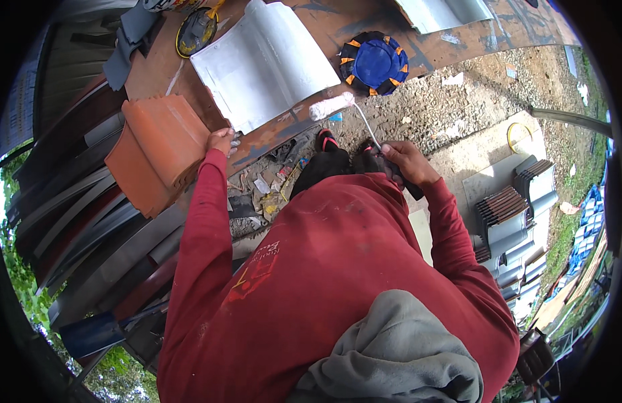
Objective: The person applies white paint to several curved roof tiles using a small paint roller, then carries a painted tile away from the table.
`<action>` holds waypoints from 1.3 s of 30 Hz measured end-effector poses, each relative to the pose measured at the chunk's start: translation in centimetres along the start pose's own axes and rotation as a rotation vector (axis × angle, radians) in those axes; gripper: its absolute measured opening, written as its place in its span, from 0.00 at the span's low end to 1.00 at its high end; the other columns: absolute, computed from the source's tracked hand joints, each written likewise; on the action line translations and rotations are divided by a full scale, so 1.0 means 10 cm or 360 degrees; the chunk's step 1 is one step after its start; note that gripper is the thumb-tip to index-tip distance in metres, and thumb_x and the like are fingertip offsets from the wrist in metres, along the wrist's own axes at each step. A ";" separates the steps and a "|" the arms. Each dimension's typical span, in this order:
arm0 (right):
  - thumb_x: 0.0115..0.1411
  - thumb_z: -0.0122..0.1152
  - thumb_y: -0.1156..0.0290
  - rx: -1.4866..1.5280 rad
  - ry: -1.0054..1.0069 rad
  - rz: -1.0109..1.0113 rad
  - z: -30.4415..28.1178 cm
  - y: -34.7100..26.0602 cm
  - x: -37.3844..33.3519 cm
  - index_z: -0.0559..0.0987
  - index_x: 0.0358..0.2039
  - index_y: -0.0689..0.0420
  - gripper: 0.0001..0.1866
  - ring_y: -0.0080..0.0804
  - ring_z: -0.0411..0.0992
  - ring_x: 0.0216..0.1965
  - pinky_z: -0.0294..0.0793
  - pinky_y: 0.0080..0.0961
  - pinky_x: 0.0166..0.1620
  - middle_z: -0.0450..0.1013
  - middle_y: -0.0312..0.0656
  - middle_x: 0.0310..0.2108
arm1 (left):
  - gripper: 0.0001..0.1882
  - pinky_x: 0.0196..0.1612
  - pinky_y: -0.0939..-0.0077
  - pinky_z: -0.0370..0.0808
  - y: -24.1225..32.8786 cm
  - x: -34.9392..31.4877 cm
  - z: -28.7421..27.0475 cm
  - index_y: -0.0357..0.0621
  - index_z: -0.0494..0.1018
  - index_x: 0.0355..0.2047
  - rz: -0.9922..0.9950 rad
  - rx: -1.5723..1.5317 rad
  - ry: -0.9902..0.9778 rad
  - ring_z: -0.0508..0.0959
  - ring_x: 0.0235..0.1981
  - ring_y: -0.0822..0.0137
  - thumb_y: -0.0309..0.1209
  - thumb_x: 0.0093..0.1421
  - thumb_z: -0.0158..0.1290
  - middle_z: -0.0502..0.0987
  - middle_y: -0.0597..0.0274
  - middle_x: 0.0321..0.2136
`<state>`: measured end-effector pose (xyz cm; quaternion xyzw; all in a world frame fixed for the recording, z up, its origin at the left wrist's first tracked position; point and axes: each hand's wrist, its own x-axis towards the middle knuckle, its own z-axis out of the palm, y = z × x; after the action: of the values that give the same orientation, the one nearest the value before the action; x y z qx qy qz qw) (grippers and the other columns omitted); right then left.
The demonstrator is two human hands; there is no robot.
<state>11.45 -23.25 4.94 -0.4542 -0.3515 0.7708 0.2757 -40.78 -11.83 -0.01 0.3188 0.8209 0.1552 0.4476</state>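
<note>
My right hand (408,161) is wrapped around the handle of a small paint roller (332,105). Its pale, fuzzy sleeve points left, just off the table's near edge, and the bent wire frame runs back to my fingers. At the table edge, my left hand (221,142) is closed beside the near corner of a curved roof tile (271,64) coated in shiny silver-grey. Grey smears mark its fingertips, and what they grip is hidden. Left of that hand stands a stack of bare orange roof tiles (160,144).
On the paint-stained table (318,20) are a blue-lined round container (375,64), a paint-smeared lid (197,32) and another grey tile (445,13). Stacked grey tiles (509,215) stand at right. Long metal sheets (76,195) lie left. Litter (267,185) covers the ground near my feet.
</note>
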 end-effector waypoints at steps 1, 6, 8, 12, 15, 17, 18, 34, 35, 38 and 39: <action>0.74 0.45 0.55 -0.0098 0.0003 0.0074 0.05 0.00 -0.12 0.78 0.46 0.62 0.22 0.18 0.62 0.11 0.62 0.18 0.16 0.68 0.34 0.16 | 0.14 0.30 0.75 0.81 -0.01 0.03 0.00 0.44 0.79 0.49 0.0003 -0.0002 -0.0001 0.82 0.32 0.71 0.37 0.68 0.54 0.81 0.68 0.36; 0.73 0.46 0.56 -0.0169 0.0234 -0.0218 0.19 -0.12 -0.03 0.77 0.46 0.64 0.22 0.19 0.64 0.12 0.65 0.18 0.16 0.68 0.34 0.17 | 0.14 0.28 0.77 0.78 -0.01 0.05 0.02 0.48 0.80 0.49 0.0049 0.0126 0.0047 0.83 0.31 0.74 0.39 0.68 0.55 0.83 0.67 0.37; 0.73 0.45 0.56 -0.0234 0.0237 -0.0187 0.15 -0.11 0.13 0.78 0.46 0.64 0.22 0.19 0.64 0.13 0.65 0.19 0.17 0.67 0.34 0.17 | 0.14 0.27 0.77 0.78 -0.09 0.13 -0.02 0.48 0.79 0.49 0.0024 0.0108 0.0015 0.83 0.31 0.74 0.39 0.68 0.55 0.83 0.67 0.36; 0.73 0.45 0.57 -0.0587 0.0220 -0.0135 -0.03 0.05 0.08 0.78 0.44 0.62 0.21 0.19 0.65 0.15 0.65 0.20 0.17 0.67 0.34 0.17 | 0.16 0.27 0.76 0.78 -0.14 0.12 0.00 0.48 0.79 0.51 0.0049 -0.0051 -0.0049 0.83 0.31 0.73 0.39 0.68 0.55 0.83 0.66 0.34; 0.72 0.47 0.56 -0.0615 0.0155 0.0002 -0.06 0.01 -0.31 0.79 0.43 0.63 0.21 0.19 0.66 0.16 0.65 0.21 0.18 0.67 0.34 0.16 | 0.16 0.28 0.76 0.78 -0.17 0.07 0.06 0.45 0.80 0.49 0.0124 -0.0037 0.0097 0.81 0.29 0.72 0.39 0.66 0.57 0.83 0.65 0.32; 0.72 0.47 0.56 -0.0484 0.0074 0.0167 -0.02 -0.12 -0.40 0.79 0.45 0.63 0.22 0.20 0.67 0.17 0.65 0.22 0.19 0.67 0.34 0.16 | 0.16 0.29 0.76 0.79 -0.27 0.09 0.05 0.40 0.82 0.45 0.0309 0.0133 0.0255 0.80 0.27 0.72 0.38 0.66 0.58 0.83 0.64 0.31; 0.71 0.49 0.58 -0.0452 0.0115 0.0142 0.04 -0.15 -0.39 0.79 0.46 0.64 0.21 0.20 0.68 0.18 0.67 0.24 0.21 0.68 0.36 0.17 | 0.16 0.29 0.76 0.79 -0.39 0.09 0.06 0.40 0.82 0.45 0.0295 0.0124 0.0285 0.80 0.27 0.72 0.38 0.66 0.58 0.83 0.64 0.31; 0.59 0.64 0.68 -0.1447 0.0071 -0.0927 0.67 -0.77 0.04 0.80 0.46 0.61 0.15 0.51 0.77 0.33 0.76 0.39 0.36 0.77 0.52 0.34 | 0.31 0.50 0.56 0.80 0.45 -0.96 -0.11 0.29 0.69 0.49 0.0291 -0.1149 -0.0208 0.80 0.42 0.55 0.52 0.70 0.46 0.76 0.48 0.39; 0.60 0.64 0.68 -0.1376 0.0046 -0.0959 0.74 -0.83 0.08 0.80 0.46 0.61 0.15 0.51 0.77 0.32 0.75 0.39 0.35 0.77 0.51 0.34 | 0.34 0.50 0.57 0.80 0.48 -1.00 -0.15 0.29 0.70 0.48 0.0329 -0.1258 -0.0300 0.80 0.41 0.56 0.55 0.70 0.44 0.77 0.48 0.38; 0.62 0.63 0.67 -0.1295 0.0034 -0.1079 0.88 -0.97 0.20 0.80 0.46 0.62 0.15 0.51 0.76 0.30 0.74 0.39 0.33 0.76 0.51 0.32 | 0.36 0.51 0.57 0.78 0.73 -1.20 -0.25 0.29 0.71 0.48 0.0377 -0.1483 -0.0470 0.80 0.41 0.55 0.57 0.69 0.42 0.79 0.48 0.37; 0.62 0.63 0.68 -0.1286 -0.0005 -0.1090 0.92 -1.01 0.25 0.80 0.46 0.62 0.15 0.50 0.76 0.30 0.74 0.40 0.33 0.76 0.51 0.32 | 0.36 0.51 0.57 0.78 0.77 -1.23 -0.29 0.29 0.71 0.48 0.0384 -0.1496 -0.0457 0.80 0.41 0.55 0.57 0.69 0.42 0.79 0.48 0.37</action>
<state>3.22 -17.99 14.82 -0.3824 -0.7492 0.4403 0.3141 -35.37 -14.17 13.60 0.1937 0.5498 0.5132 0.6299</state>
